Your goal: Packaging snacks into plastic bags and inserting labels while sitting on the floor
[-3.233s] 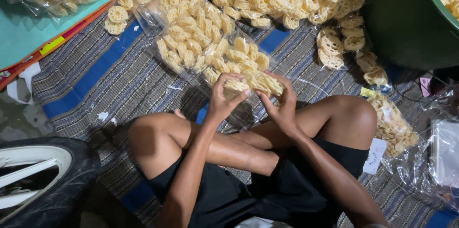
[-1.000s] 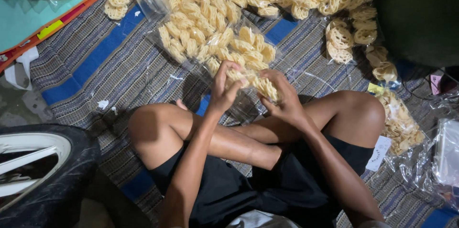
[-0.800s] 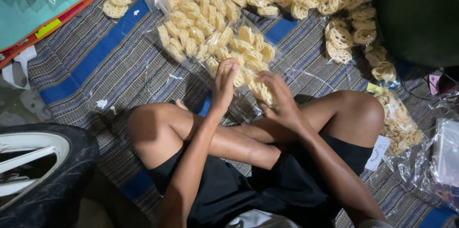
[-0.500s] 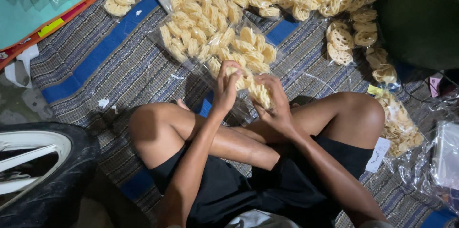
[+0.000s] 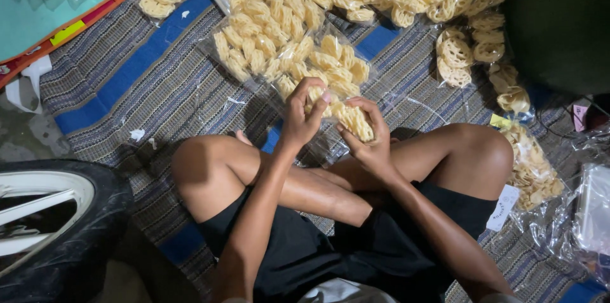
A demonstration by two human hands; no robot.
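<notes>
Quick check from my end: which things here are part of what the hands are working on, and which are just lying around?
In hand:
left hand and right hand, both on a clear bag of yellow lattice crackers
filled cracker bags just ahead on the striped mat

Lying about:
tyre, lower left
teal board with orange edge, upper left
dark green tub, upper right
empty clear bags, far right

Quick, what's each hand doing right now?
Left hand: closed on the clear bag of yellow crackers.
Right hand: closed on the same bag.
</notes>
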